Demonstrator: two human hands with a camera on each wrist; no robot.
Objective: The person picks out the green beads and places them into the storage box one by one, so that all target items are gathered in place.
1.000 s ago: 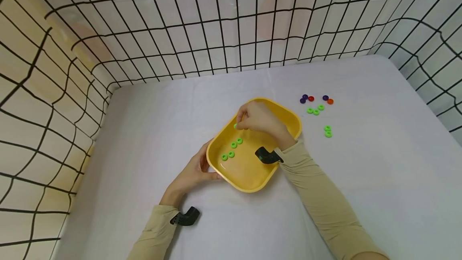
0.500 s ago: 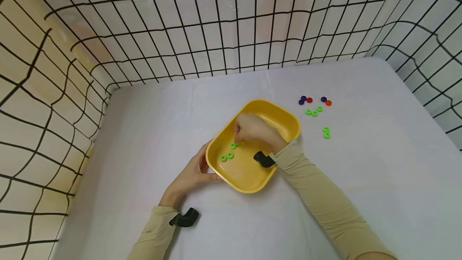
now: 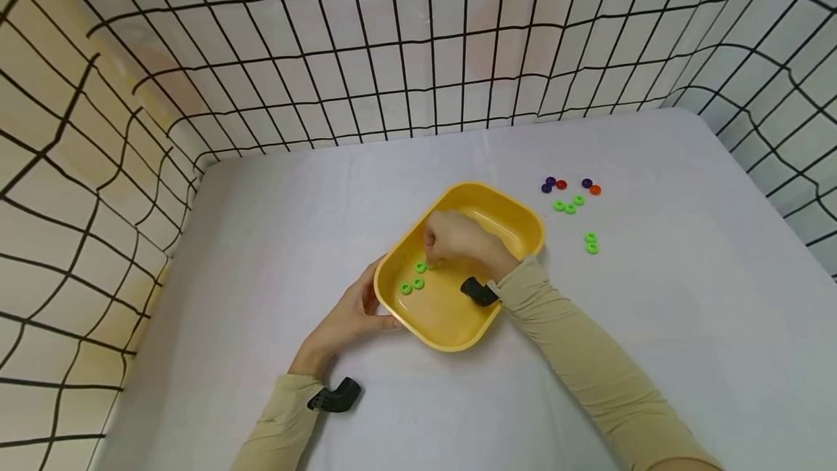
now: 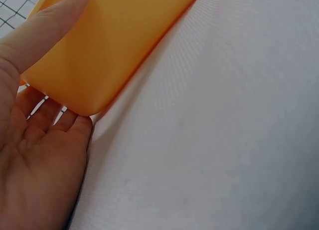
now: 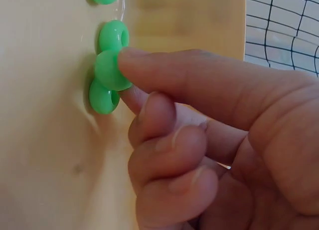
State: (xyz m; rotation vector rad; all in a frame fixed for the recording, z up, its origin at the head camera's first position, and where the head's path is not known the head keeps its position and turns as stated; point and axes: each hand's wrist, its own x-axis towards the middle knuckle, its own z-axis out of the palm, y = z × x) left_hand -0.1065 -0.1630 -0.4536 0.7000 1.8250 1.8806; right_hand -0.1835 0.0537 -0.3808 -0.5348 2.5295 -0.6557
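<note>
A yellow tray [image 3: 451, 333] with rounded corners lies slanted on the white cloth in the head view. My left hand [image 3: 353, 311] grips its left corner, thumb along the near wall and fingers behind; the left wrist view shows that wall [image 4: 109, 50] close up. Inside the tray, my right hand [image 3: 458, 235] pinches a green bead [image 5: 110, 70] between thumb and index finger. In the right wrist view, one green bead [image 5: 114, 34] with a hole sits just above it and another bead [image 5: 103, 98] just below. More green beads [image 3: 418, 283] rest on the tray floor.
Right of the tray lie several loose green beads [image 3: 570, 208], a pair of green beads [image 3: 591, 243], and a cluster of purple beads [image 3: 551, 182] with a red bead [image 3: 561, 184]. An orange bead [image 3: 595, 190] is beside them. Black wire mesh [image 3: 392, 42] encloses the table.
My right hand has moved down from near the tray's far wall to the row of green beads, carrying the pinched bead, which now sits among them. The left hand keeps its grip.
</note>
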